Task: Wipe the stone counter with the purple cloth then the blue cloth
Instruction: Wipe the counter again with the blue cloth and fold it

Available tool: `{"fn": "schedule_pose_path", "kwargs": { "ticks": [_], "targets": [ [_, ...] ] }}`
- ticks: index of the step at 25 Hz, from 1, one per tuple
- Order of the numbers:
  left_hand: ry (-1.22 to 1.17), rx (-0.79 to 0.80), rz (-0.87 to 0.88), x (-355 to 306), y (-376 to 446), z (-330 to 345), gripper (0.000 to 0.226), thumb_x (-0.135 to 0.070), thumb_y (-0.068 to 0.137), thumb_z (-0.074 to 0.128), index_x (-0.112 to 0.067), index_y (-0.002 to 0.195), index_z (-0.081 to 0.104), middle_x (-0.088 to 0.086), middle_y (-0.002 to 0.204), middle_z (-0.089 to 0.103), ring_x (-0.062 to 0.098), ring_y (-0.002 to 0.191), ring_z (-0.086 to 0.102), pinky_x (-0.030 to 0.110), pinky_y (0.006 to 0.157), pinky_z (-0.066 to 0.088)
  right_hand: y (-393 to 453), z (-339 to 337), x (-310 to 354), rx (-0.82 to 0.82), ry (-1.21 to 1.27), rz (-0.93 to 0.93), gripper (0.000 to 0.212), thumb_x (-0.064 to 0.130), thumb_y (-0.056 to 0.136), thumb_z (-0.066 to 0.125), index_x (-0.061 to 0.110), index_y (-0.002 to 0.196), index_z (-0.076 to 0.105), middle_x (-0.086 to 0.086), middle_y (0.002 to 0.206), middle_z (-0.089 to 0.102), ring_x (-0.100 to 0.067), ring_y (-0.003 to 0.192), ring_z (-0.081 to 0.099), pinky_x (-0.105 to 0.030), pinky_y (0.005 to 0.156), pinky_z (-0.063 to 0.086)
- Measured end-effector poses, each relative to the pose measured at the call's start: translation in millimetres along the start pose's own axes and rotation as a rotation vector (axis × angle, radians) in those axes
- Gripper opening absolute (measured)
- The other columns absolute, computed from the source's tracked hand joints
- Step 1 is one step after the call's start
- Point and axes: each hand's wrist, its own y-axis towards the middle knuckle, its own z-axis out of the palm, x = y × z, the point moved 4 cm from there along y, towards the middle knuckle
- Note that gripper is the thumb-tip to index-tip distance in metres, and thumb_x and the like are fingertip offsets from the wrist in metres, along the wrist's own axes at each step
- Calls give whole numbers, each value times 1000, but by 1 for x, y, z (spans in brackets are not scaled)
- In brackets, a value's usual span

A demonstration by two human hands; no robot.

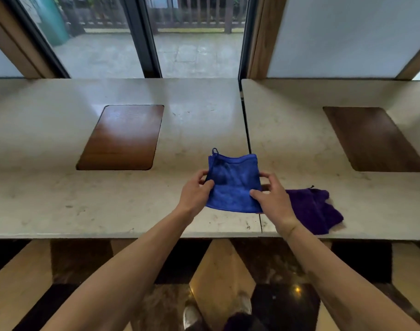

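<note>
I hold the blue cloth [233, 182] folded flat between both hands, just above the pale stone counter [49, 199] near its front edge. My left hand [196, 193] pinches the cloth's left side and my right hand [272, 199] grips its right side. A small loop sticks up at the cloth's top left corner. The purple cloth [315, 210] lies crumpled on the counter just right of my right hand, partly hidden behind my wrist.
Two dark wooden inlays sit in the counter, one at the left [123, 137] and one at the far right [371, 139]. A narrow seam [246, 125] splits the counter into two slabs. Glass doors stand behind the counter. My shoes show on the floor below.
</note>
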Motion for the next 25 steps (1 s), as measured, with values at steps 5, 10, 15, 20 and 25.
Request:
{"fn": "schedule_pose_path", "kwargs": {
  "ticks": [5,10,15,20,25],
  "targets": [
    [87,-54,-67,49,-9,7,24,-14,95,56,-27,114,63,2,99,71,20,90,68,36,80,56,1,15,-42,40,-143,76,41,14,89,65,37,121,52,6,95,64,-17,85,66,-44,76,59],
    [212,-52,-114,87,-3,17,24,-16,95,59,-23,117,63,-1,90,68,17,83,67,33,73,57,4,32,-84,44,-268,108,43,16,91,63,36,125,48,7,92,63,-16,80,65,-47,73,59],
    [408,-16,-81,100,-5,20,34,-28,93,62,-26,126,55,-6,86,66,12,80,65,42,75,58,-4,39,-98,-67,-664,-8,63,30,88,66,33,142,34,2,126,53,-19,106,55,-42,84,55],
    [644,-144,32,93,12,-5,40,-40,97,55,-27,134,50,-8,106,60,7,87,56,30,71,47,3,69,-78,-58,-970,-441,62,53,89,55,30,145,43,-6,152,39,-33,138,33,-55,106,38],
    [981,-234,263,102,52,-47,36,-34,93,57,-22,127,60,7,119,57,27,107,55,43,81,50,27,108,-105,167,-1159,-400,73,79,89,22,49,154,9,1,167,0,-36,151,-12,-71,113,1]
  ]
}}
